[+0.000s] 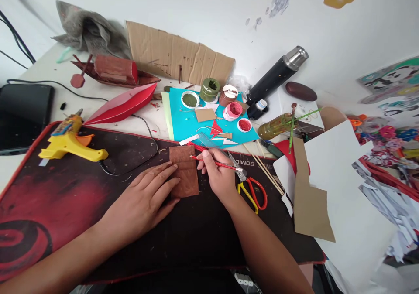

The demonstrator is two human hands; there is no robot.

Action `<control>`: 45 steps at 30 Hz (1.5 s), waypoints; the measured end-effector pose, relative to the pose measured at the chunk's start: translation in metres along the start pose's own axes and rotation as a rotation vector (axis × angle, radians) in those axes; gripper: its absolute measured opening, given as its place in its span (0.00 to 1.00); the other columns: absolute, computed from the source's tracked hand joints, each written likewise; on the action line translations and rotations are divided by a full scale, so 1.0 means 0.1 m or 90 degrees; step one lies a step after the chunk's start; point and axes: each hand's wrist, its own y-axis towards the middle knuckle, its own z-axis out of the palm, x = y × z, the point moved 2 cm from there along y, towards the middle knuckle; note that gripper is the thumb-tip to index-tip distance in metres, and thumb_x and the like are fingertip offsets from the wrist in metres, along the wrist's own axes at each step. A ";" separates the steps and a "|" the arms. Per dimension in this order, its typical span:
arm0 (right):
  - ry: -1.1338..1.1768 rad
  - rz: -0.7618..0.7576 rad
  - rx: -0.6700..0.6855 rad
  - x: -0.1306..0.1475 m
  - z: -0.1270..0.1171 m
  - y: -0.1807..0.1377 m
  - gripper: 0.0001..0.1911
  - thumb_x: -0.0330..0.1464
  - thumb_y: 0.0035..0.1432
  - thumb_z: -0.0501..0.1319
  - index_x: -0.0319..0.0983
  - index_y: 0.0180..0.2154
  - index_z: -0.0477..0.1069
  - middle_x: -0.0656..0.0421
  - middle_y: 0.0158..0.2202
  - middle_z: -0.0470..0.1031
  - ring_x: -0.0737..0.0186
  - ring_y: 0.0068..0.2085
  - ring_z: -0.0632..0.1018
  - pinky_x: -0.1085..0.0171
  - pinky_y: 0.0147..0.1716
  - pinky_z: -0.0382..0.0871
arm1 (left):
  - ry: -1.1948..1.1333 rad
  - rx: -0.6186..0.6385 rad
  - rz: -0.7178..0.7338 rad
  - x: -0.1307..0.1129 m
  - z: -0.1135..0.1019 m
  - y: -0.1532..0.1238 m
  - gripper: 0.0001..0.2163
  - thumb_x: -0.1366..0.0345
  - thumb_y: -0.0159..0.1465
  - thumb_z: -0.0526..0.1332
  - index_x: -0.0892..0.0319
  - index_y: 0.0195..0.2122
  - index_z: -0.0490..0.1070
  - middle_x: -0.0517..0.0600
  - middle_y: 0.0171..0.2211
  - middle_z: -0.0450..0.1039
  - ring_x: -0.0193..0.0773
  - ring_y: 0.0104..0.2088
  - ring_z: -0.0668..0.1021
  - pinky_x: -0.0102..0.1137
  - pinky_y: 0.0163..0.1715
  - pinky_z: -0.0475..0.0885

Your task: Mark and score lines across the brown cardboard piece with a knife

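Note:
A brown-painted rectangular piece (pixel 185 178), seemingly card, lies on the dark desk mat. Flat on its left edge rests my left hand (pixel 152 189), fingers stretched out. My right hand (pixel 218 174) grips a red pencil (pixel 222 165), its tip over the upper right part of the brown piece. Just right of that hand are scissors (pixel 250 189) with one red and one yellow handle. A clear ruler (pixel 207 140) and a red ridged strip (pixel 196 146) lie beyond the brown piece.
At the left sits a yellow glue gun (pixel 72 143). Behind it are a red paper hull (pixel 126 106) and a brown model boat (pixel 113 70). Paint jars, including a green one (pixel 209 90), stand on blue paper (pixel 178 121). A black flask (pixel 275 76) leans behind; cut cardboard (pixel 310 206) lies right.

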 end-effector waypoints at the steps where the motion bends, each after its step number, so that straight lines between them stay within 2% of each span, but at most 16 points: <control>1: -0.003 0.001 0.001 0.00 0.01 0.00 0.23 0.50 0.80 0.60 0.43 0.37 0.80 0.61 0.28 0.80 0.64 0.27 0.78 0.62 0.31 0.72 | 0.002 0.000 0.001 0.00 0.00 0.00 0.15 0.60 0.78 0.62 0.60 0.61 0.77 0.63 0.68 0.79 0.57 0.69 0.79 0.50 0.66 0.77; 5: -0.007 0.005 0.004 0.00 0.01 0.01 0.23 0.51 0.79 0.60 0.43 0.37 0.80 0.61 0.29 0.81 0.63 0.27 0.78 0.61 0.31 0.73 | 0.011 0.004 0.009 0.00 0.00 0.00 0.16 0.61 0.78 0.62 0.61 0.62 0.76 0.64 0.67 0.79 0.58 0.69 0.79 0.51 0.67 0.76; 12: -0.010 -0.004 0.008 0.01 0.01 0.01 0.19 0.46 0.80 0.61 0.44 0.37 0.80 0.61 0.29 0.81 0.63 0.27 0.78 0.61 0.32 0.73 | 0.009 0.002 0.010 0.00 0.00 0.00 0.15 0.61 0.77 0.63 0.61 0.61 0.77 0.63 0.67 0.79 0.58 0.69 0.79 0.50 0.67 0.76; 34: -0.007 0.010 0.013 0.02 0.02 0.03 0.21 0.49 0.79 0.61 0.44 0.37 0.80 0.60 0.29 0.81 0.62 0.28 0.78 0.61 0.32 0.75 | 0.001 0.009 -0.009 0.00 0.01 -0.02 0.16 0.60 0.77 0.63 0.57 0.63 0.77 0.61 0.67 0.80 0.57 0.69 0.79 0.51 0.68 0.77; 45: -0.013 0.007 0.017 0.02 0.01 0.03 0.22 0.50 0.79 0.60 0.44 0.37 0.80 0.60 0.30 0.81 0.62 0.29 0.79 0.61 0.34 0.76 | 0.018 0.012 0.011 0.00 0.00 0.00 0.16 0.60 0.78 0.62 0.60 0.62 0.75 0.63 0.66 0.79 0.57 0.69 0.79 0.50 0.68 0.76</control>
